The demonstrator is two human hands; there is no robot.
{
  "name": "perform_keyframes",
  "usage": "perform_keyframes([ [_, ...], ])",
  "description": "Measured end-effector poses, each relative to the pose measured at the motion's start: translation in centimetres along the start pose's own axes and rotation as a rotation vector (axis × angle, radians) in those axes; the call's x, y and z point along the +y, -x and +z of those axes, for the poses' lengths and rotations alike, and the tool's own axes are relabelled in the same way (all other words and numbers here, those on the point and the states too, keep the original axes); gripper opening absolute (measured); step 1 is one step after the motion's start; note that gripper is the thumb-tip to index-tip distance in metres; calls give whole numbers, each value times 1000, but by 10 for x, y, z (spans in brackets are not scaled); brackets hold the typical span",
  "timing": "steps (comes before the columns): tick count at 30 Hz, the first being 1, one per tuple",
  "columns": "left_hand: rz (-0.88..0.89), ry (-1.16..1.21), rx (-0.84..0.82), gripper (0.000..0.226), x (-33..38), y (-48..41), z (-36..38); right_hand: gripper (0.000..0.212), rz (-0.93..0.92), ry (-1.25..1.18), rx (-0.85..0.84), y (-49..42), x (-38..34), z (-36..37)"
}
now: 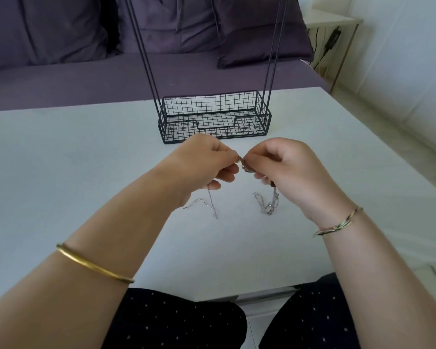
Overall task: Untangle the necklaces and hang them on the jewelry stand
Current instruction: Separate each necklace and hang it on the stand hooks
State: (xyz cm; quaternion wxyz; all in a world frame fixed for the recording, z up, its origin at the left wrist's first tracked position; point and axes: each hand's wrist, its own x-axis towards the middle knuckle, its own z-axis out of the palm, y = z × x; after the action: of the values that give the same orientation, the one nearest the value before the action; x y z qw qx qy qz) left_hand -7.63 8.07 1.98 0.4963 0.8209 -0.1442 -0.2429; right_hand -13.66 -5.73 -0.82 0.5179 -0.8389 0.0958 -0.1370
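Counts first: two hands, both busy. The left hand (207, 159) and right hand (285, 167) are up close together over the table (61, 159), fingertips nearly touching. Each one pinches the chains (244, 166) at a small knotted bit between them.

How many necklaces are in there, I honestly can't tell; it's all thin silvery links. Two parts hang down onto the table. A loose tail (212, 205) with a clasp end drops under the left hand, and a bunched clump (268, 205) sits under the right.

There's one stand (213, 119), a black wire basket just beyond the hands. Four thin rods (275, 46) go up from it in two pairs, one pair per end, and the top is out of view. Nothing hangs on the part I can see.

There's one gold bangle (91, 264) on the left forearm and one braided bracelet (337, 224) on the right wrist.

The table is plain white and matte. Behind it is a purple sofa (86, 79) with three cushions (166, 23). A small white side table (332, 20) with dark cables stands at the far right, with a white wall beside it.
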Motion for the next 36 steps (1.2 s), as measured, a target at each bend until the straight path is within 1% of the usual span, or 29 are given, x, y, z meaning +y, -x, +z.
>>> perform_keyframes([
  [4, 20, -12, -1, 12, -1, 2, -1, 14, 27, -18, 2, -1, 1, 4],
  [9, 37, -56, -25, 11, -2, 2, 1, 12, 1, 0, 64, -1, 1, 7],
  [13, 50, -41, -11, 8, -2, 2, 2, 11, -26, 18, 107, -2, 0, 7],
  [18, 80, -16, 25, 10, -2, 1, 1, 11, -19, 21, 79, -1, -1, 5],
  [25, 131, 2, 87, 13, -2, 0, 3, 16, 5, -128, 20, 1, -3, 4],
  [30, 172, -39, 113, 12, -3, 0, 4, 14, 3, -142, 23, 2, -5, 4],
  [33, 200, -42, 134, 12, -2, 0, 5, 15, 41, -154, 43, 2, -5, 3],
  [36, 248, -105, 167, 18, -1, 1, 4, 13, 105, -197, 34, 4, -6, 3],
])
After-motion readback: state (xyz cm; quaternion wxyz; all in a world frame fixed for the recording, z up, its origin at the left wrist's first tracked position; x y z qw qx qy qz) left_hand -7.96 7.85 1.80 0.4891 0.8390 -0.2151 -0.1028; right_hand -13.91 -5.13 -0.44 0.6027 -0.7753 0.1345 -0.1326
